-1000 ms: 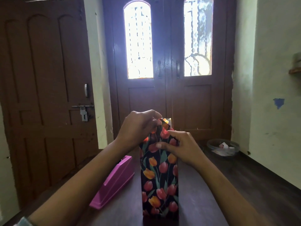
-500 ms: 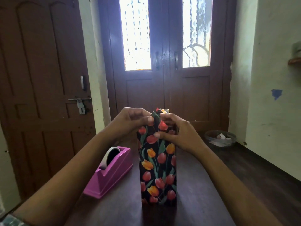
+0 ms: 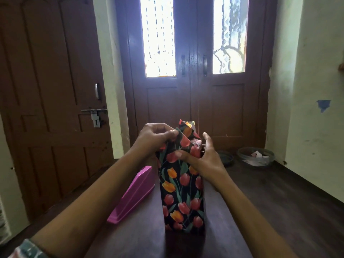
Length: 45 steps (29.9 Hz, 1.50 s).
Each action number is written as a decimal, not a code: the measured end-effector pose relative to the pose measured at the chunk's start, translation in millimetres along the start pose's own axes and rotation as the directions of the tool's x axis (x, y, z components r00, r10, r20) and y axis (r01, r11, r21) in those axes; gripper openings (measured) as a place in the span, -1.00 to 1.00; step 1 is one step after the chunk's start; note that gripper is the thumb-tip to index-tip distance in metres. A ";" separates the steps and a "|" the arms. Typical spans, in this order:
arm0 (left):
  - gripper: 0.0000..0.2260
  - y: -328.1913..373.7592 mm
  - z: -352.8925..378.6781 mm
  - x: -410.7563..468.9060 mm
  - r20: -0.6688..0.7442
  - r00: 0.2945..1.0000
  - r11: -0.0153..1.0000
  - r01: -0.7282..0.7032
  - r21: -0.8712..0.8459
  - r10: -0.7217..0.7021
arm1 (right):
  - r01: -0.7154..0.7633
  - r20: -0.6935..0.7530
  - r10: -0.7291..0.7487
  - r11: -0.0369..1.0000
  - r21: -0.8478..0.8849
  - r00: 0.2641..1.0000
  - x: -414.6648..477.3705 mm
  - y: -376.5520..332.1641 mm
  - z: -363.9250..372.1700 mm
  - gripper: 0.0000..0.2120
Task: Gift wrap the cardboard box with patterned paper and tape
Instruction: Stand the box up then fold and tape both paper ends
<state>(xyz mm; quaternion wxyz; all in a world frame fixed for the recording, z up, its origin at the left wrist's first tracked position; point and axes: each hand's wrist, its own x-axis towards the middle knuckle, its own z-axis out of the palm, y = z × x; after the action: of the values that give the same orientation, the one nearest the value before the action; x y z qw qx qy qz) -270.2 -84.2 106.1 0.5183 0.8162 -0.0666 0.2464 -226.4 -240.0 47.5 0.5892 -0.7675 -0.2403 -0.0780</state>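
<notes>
The box (image 3: 183, 194) stands upright on the dark table (image 3: 141, 237), wrapped in black paper printed with red and orange tulips. Its top end is unsealed, and loose paper flaps (image 3: 187, 127) stick up there. My left hand (image 3: 156, 138) pinches the left flap at the box's top. My right hand (image 3: 202, 158) holds the top right side, thumb pressed across the front face and fingers spread behind. A pink tape dispenser (image 3: 133, 195) lies on the table just left of the box.
Brown double doors with bright glass panes stand straight ahead, and another brown door is at the left. On the dark floor at the right sit a round basket (image 3: 256, 156) holding scraps and a dark ring-shaped lid (image 3: 226, 157).
My left hand has lifted the left flap up and outward. My right hand has opened its fingers and dropped a little lower on the box's right side. The camera tilted slightly.
</notes>
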 end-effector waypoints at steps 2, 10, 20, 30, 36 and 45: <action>-0.90 -0.6 5.4 1.4 -0.042 0.998 0.998 0.056 0.040 -0.054 | 0.042 -0.009 -0.043 0.999 -0.035 0.999 -2.5 -0.7 -0.4 0.19; -0.91 16.4 -4.3 18.6 0.140 0.958 0.943 0.209 0.258 -0.251 | 0.128 -0.012 -0.130 0.986 -0.112 0.991 -7.0 -4.8 0.0 0.08; -0.52 0.7 -0.2 27.4 0.336 0.698 0.764 0.632 0.127 -0.633 | 0.124 -0.005 -0.126 0.987 -0.099 0.992 -6.4 -1.1 -7.7 -0.01; -0.69 -2.0 10.7 31.9 0.345 0.749 0.805 0.592 0.034 -0.565 | 0.420 -0.067 -0.502 0.782 -0.459 0.862 -6.4 -8.2 -16.8 -0.32; -0.76 -0.6 13.5 33.2 0.296 0.751 0.794 0.607 0.046 -0.591 | 0.398 0.012 -0.484 0.704 -0.588 0.875 -2.5 -17.0 -4.0 -0.51; -0.83 8.8 18.0 25.7 0.257 0.766 0.798 0.601 0.039 -0.589 | 0.368 0.091 -0.418 0.652 -0.663 0.904 3.3 -24.5 -9.4 -0.51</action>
<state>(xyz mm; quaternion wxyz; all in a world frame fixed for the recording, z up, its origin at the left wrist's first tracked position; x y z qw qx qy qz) -245.1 -100.2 119.2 0.5749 0.8079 0.1232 -0.0398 -233.2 -243.3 72.9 0.2529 -0.8524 -0.3358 -0.3110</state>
